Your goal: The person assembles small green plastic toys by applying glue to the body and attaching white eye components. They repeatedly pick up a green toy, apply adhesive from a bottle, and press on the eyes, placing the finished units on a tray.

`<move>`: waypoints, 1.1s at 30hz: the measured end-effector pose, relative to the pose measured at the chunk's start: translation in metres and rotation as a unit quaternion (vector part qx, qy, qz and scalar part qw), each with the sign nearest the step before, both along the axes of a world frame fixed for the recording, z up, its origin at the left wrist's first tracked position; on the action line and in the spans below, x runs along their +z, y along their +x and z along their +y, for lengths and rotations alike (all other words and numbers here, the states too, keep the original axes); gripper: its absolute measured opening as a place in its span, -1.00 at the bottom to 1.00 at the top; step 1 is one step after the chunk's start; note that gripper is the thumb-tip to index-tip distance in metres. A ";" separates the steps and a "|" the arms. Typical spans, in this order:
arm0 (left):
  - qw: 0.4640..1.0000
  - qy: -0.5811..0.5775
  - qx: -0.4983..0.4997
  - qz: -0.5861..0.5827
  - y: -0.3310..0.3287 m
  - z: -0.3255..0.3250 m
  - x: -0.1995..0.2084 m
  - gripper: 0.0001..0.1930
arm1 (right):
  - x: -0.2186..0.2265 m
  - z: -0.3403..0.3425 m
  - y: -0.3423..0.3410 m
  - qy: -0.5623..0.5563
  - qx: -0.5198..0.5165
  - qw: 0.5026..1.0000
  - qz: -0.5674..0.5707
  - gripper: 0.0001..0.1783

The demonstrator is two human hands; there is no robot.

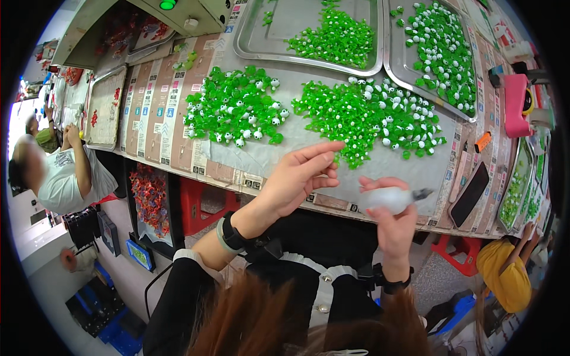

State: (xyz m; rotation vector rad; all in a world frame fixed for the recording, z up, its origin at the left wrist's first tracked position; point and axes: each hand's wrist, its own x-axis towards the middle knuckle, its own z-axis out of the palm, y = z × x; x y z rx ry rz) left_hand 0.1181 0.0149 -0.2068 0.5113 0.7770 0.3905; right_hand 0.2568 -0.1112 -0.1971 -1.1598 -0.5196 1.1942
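Observation:
My right hand [395,222] is wrapped round a white squeeze bottle [387,200] with a dark narrow tip that points right. It is slightly blurred. To its left my left hand [306,178] has thumb and forefinger pressed together at the near edge of a heap of small green pieces with pale spots [335,113]; whatever the fingertips hold is too small to make out. Joining that heap on the right are green pieces with white ball-shaped heads [409,121]. A separate pile of green-and-white figures [234,107] lies farther left on the pale sheet [237,160].
Two metal trays [309,65] [427,95] with green pieces stand at the back. At the right lie a phone [469,194], an orange marker-like thing [483,141] and a pink tape dispenser [516,107]. Other people [68,172] [504,273] sit at both sides. Red stools [205,204] show below the table.

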 end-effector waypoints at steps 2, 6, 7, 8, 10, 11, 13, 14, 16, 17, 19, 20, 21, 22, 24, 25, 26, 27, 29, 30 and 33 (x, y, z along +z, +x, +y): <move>1.000 0.009 -0.023 -0.002 0.001 -0.006 0.002 -0.75 | 0.007 0.006 -0.011 0.017 0.031 0.998 -0.053 -0.63; 0.995 0.074 -0.064 0.014 0.002 -0.014 0.004 -0.75 | 0.007 0.010 -0.017 0.019 0.057 0.994 -0.090 -0.66; 0.993 0.091 -0.069 0.016 0.002 -0.014 0.003 -0.75 | 0.004 0.010 -0.017 0.019 0.053 0.995 -0.080 -0.66; 0.991 0.109 -0.075 0.018 0.002 -0.014 0.003 -0.76 | 0.003 0.010 -0.018 0.019 0.049 0.996 -0.070 -0.66; 0.981 0.171 -0.075 0.049 0.000 -0.015 -0.002 -0.77 | 0.007 0.010 -0.016 -0.016 0.050 0.998 -0.019 -0.66; 0.974 0.203 -0.075 0.064 0.000 -0.016 -0.004 -0.77 | 0.009 0.010 -0.016 -0.032 0.051 0.998 0.005 -0.65; 0.980 0.177 -0.057 0.065 0.001 -0.015 -0.004 -0.78 | 0.009 0.012 -0.018 -0.010 0.054 0.998 0.028 -0.65; 0.983 0.163 -0.048 0.065 0.002 -0.015 -0.004 -0.78 | 0.009 0.013 -0.020 0.001 0.056 0.998 0.040 -0.64; 0.985 0.155 -0.038 0.061 0.004 -0.016 -0.004 -0.78 | 0.007 0.014 -0.022 0.006 0.059 0.997 0.042 -0.64; 0.986 0.151 -0.033 0.060 0.004 -0.016 -0.004 -0.78 | 0.007 0.014 -0.022 0.009 0.060 0.997 0.043 -0.64; 0.975 0.189 -0.083 0.079 0.003 -0.016 -0.002 -0.76 | 0.008 0.015 -0.021 -0.001 0.058 0.997 0.053 -0.64; 0.968 0.208 -0.108 0.087 0.003 -0.015 0.000 -0.76 | 0.010 0.015 -0.021 -0.006 0.055 0.997 0.056 -0.64; 0.973 0.196 -0.108 0.059 0.003 -0.016 0.000 -0.75 | 0.010 0.015 -0.019 -0.010 0.048 0.997 0.054 -0.64; 0.976 0.184 -0.108 0.033 0.003 -0.018 -0.003 -0.75 | 0.006 0.013 -0.016 -0.012 0.043 0.998 0.054 -0.63; 0.985 0.143 -0.100 -0.007 0.002 -0.019 -0.005 -0.74 | 0.005 0.013 -0.015 -0.009 0.025 0.997 0.068 -0.61; 0.989 0.115 -0.092 -0.021 0.001 -0.018 -0.006 -0.74 | 0.005 0.013 -0.017 -0.002 0.012 0.997 0.083 -0.60; 0.992 0.087 -0.084 -0.035 -0.001 -0.017 -0.006 -0.75 | 0.006 0.014 -0.018 0.004 0.000 0.995 0.097 -0.58; 0.996 0.036 -0.063 -0.050 -0.002 -0.015 -0.008 -0.75 | 0.006 0.013 -0.016 0.009 -0.009 0.994 0.106 -0.56; 0.995 -0.065 -0.019 -0.079 -0.007 -0.009 -0.012 -0.77 | 0.007 0.012 -0.012 0.019 -0.024 0.992 0.124 -0.51; 0.994 -0.070 -0.018 -0.087 -0.008 -0.008 -0.013 -0.79 | 0.009 0.012 -0.010 0.004 -0.025 0.993 0.115 -0.49; 0.992 -0.091 -0.014 -0.086 -0.009 -0.008 -0.011 -0.84 | 0.011 0.010 -0.007 -0.037 -0.019 0.997 0.072 -0.44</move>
